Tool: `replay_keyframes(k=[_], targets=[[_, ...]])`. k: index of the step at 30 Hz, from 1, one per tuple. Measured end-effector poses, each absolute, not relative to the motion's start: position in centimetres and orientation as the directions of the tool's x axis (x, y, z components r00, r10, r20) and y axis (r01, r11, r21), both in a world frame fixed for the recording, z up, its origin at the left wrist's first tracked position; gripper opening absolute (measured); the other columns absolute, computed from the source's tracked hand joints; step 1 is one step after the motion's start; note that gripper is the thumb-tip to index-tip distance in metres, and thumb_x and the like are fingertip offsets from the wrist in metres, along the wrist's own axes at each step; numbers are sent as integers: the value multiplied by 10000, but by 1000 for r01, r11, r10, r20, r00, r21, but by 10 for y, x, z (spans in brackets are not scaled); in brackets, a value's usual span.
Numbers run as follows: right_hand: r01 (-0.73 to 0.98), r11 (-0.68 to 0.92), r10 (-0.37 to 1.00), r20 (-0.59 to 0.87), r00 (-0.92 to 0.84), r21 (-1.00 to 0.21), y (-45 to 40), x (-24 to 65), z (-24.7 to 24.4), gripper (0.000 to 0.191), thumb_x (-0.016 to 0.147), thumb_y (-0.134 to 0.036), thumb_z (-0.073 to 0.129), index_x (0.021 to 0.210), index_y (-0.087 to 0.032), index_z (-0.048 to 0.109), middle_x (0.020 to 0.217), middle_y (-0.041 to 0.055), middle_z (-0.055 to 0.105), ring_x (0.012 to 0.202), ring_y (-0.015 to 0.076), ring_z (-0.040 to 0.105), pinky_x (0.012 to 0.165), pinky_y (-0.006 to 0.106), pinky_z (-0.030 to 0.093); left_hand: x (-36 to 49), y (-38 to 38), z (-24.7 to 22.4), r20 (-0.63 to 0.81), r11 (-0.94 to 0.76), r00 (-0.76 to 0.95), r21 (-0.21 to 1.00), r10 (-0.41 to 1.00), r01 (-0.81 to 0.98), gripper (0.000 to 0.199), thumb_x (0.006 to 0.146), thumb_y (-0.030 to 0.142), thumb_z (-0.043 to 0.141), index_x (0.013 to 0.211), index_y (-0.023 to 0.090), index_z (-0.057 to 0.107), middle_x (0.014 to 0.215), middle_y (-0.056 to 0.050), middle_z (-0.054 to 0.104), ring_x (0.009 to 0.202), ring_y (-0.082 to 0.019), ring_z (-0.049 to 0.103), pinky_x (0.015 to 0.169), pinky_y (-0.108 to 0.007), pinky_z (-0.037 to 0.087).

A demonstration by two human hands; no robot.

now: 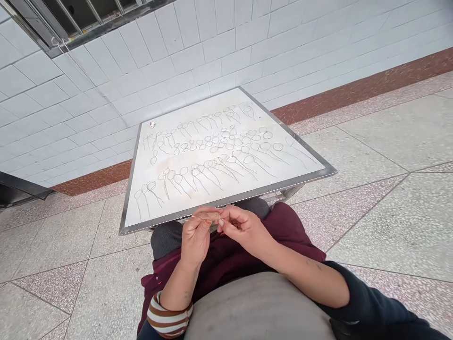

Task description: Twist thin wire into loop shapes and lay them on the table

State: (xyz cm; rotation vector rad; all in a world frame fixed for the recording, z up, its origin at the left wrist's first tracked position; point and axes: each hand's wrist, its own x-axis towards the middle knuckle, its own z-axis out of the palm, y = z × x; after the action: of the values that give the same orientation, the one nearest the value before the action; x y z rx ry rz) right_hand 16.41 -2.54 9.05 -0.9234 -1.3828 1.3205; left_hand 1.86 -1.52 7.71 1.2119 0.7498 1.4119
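Observation:
My left hand [197, 236] is closed in a pinch above my lap, just in front of the table's near edge. A thin wire [184, 218] sticks out to the left from its fingers. My right hand [244, 227] meets it, thumb and index finger pinched at the left fingertips, where the wire is mostly hidden. A tan strip [212, 216] shows at the fingertips; whether it is a finger wrap or a separate piece I cannot tell. On the white tabletop [198, 106] lie rows of wire loops with long tails [180, 179] and small double-ringed wire pieces [201, 142].
A grey metal rim [226, 202] edges the table, whose far side is close to a white tiled wall [191, 56]. A small red-and-white object [152, 124] sits at the far left corner. Speckled floor tiles [368, 208] surround the table. A barred window [92, 19] is at upper left.

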Motion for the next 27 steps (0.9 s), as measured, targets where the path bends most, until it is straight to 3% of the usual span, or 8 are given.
replay_keyframes(k=[7, 13, 19, 23, 27], targets=[[-54, 121, 982, 127, -140, -991, 1, 187, 83, 101, 820, -264, 556, 738, -210, 579, 652, -24, 536, 573, 110, 445, 552, 237, 377, 47, 22, 73, 205, -154, 125, 930, 971, -333, 122, 798, 325, 705, 794, 232, 786, 866, -73, 679, 831, -186, 632, 743, -327, 516], [-1, 75, 991, 74, -111, -997, 14, 200, 76, 145, 847, -345, 570, 770, -222, 578, 690, -12, 579, 584, 121, 479, 546, 244, 389, 64, 39, 70, 146, -94, 128, 933, 981, -348, 137, 773, 338, 730, 789, 214, 787, 877, -84, 686, 841, -188, 625, 724, -310, 499], [-164, -29, 986, -2, -167, -986, 16, 216, 78, 208, 893, -408, 557, 837, -212, 603, 729, -8, 596, 702, 135, 542, 691, 268, 441, 81, 39, 72, 58, -3, 133, 924, 989, -383, 131, 798, 282, 710, 882, 208, 779, 921, -73, 701, 865, -184, 617, 743, -310, 494], [-325, -161, 970, -88, -228, -932, 11, 222, 74, 264, 870, -455, 598, 838, -196, 632, 698, -13, 581, 646, 116, 499, 639, 249, 418, 89, 33, 75, 15, 35, 124, 920, 992, -391, 135, 769, 308, 740, 800, 181, 773, 851, -61, 706, 810, -169, 607, 743, -308, 489], [-358, -200, 961, -112, -252, -912, 4, 221, 68, 310, 862, -495, 601, 850, -187, 629, 688, -11, 560, 619, 115, 474, 609, 254, 416, 90, 27, 74, -35, 74, 102, 914, 994, -399, 145, 741, 295, 763, 747, 151, 754, 806, -54, 689, 650, -132, 573, 618, -284, 478]])
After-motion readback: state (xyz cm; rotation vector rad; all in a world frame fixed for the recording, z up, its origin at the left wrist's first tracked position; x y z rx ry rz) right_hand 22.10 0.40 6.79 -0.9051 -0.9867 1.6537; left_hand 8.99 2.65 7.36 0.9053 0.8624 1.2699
